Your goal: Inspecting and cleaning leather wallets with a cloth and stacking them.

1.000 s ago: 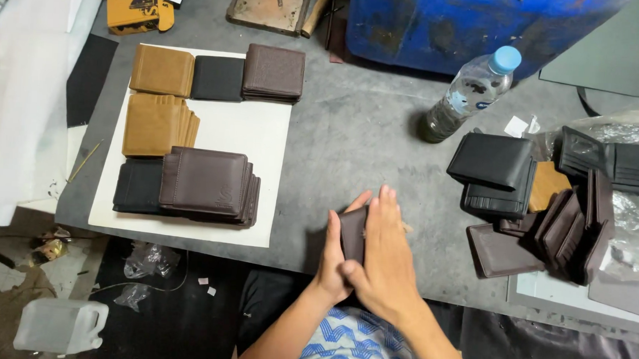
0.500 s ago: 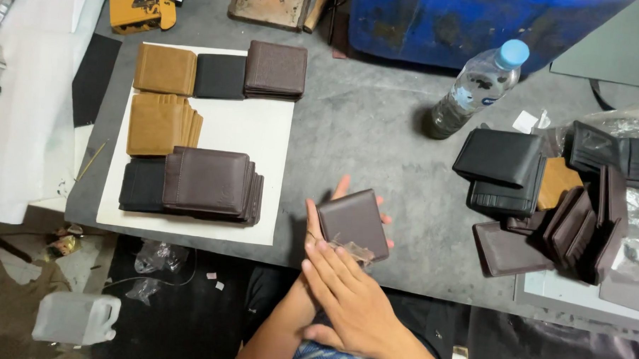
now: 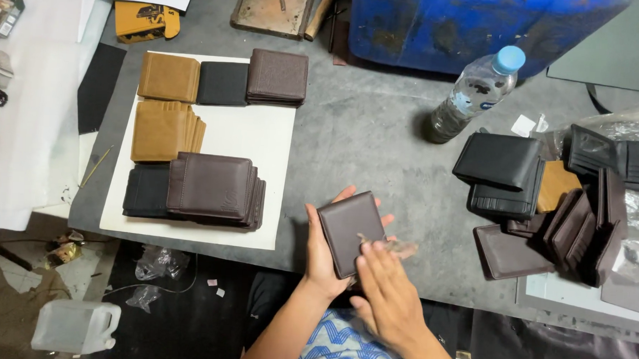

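Grey table [image 3: 378,132]: wallet stacks [image 3: 213,190] and bottle [image 3: 475,89] flank held wallet [image 3: 349,231].

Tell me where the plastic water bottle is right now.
In the head view, the plastic water bottle stands on the grey table, upper right of centre, just below the blue container and left of the black wallets.

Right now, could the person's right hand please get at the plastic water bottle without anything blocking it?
Probably yes. The right hand rests on the dark brown wallet held by the left hand, and bare grey table lies between it and the water bottle.
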